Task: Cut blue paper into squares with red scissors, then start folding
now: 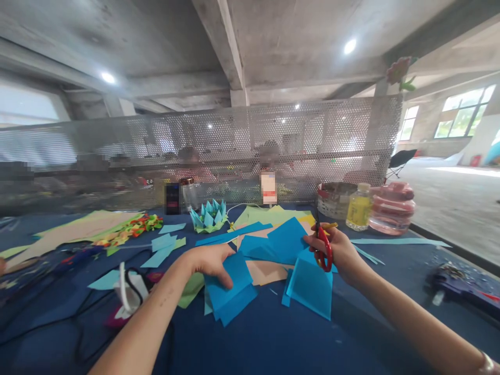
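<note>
My left hand (pixel 213 263) is closed on some blue paper sheets (pixel 234 302), thumb on top and fingers hidden behind them. Red-handled scissors (pixel 325 247) hang in my right hand (pixel 338 255), blades pointing up and away from me. Its fingertips meet the edge of a tilted blue sheet (pixel 287 239); whether they pinch it, I cannot tell. Below that hand lies another stack of blue paper squares (pixel 312 286). Peach paper (pixel 267 272) shows between the two blue stacks. A folded light-blue paper crown shape (pixel 210 217) stands farther back.
A white iron-like tool (pixel 130 291) with black cords lies at left. At right stand a basket (pixel 338 200), a yellow-drink bottle (pixel 358 208), a pink jug (pixel 392 211) and a purple tool (pixel 464 289). A perforated screen (pixel 234 135) borders the table's back.
</note>
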`<action>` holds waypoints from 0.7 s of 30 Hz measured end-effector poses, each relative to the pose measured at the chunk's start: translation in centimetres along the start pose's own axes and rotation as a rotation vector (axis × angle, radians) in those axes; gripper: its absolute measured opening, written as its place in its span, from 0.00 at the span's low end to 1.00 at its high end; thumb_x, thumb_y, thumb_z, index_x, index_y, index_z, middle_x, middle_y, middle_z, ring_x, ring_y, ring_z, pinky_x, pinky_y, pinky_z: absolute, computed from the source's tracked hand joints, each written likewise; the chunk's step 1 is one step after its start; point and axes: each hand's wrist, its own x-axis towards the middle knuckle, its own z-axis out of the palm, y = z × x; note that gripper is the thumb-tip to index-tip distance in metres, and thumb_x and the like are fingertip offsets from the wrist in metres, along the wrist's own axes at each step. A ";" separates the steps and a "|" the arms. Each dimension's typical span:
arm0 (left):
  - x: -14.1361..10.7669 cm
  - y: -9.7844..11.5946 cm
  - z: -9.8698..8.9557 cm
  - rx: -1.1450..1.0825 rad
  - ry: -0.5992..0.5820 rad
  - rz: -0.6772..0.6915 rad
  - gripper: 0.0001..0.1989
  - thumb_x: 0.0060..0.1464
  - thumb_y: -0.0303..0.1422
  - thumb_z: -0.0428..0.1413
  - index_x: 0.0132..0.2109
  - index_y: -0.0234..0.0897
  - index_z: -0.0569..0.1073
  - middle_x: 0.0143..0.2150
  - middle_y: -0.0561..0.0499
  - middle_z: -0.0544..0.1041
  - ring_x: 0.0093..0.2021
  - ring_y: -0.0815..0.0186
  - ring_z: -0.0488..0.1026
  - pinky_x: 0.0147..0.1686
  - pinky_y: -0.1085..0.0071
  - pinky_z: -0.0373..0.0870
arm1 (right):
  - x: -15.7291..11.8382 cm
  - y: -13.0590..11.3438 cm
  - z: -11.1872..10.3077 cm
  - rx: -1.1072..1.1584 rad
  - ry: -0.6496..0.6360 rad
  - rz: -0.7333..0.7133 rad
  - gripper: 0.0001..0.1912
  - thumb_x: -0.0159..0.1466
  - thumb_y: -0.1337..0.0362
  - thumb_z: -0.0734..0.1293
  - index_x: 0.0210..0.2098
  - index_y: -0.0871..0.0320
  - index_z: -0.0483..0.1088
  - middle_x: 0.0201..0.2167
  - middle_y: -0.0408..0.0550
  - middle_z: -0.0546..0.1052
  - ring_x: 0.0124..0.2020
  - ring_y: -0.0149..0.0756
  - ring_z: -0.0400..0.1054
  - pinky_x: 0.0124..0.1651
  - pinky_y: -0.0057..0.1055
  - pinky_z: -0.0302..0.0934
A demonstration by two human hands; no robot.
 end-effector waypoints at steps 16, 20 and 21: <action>2.5 1.9 2.8 -0.197 0.277 -0.025 0.22 0.51 0.48 0.52 0.44 0.36 0.73 0.45 0.43 0.77 0.44 0.58 0.72 0.38 0.68 0.66 | -0.2 0.3 0.2 0.103 0.005 -0.050 0.29 0.41 0.55 0.78 0.35 0.56 0.61 0.21 0.37 0.69 0.20 0.29 0.65 0.20 0.25 0.59; 3.3 3.8 7.0 0.002 0.306 0.006 0.14 0.52 0.40 0.51 0.34 0.37 0.76 0.38 0.46 0.78 0.40 0.58 0.73 0.39 0.66 0.65 | -0.4 -0.1 0.2 0.118 0.004 -0.081 0.29 0.42 0.54 0.77 0.36 0.56 0.61 0.20 0.37 0.70 0.18 0.28 0.64 0.18 0.25 0.58; 3.5 4.4 8.1 0.051 0.320 -0.006 0.14 0.52 0.41 0.51 0.34 0.37 0.76 0.38 0.45 0.77 0.40 0.57 0.72 0.38 0.66 0.65 | -0.3 -0.2 0.1 0.129 0.019 -0.092 0.29 0.42 0.54 0.77 0.36 0.56 0.61 0.20 0.36 0.69 0.16 0.28 0.63 0.17 0.25 0.57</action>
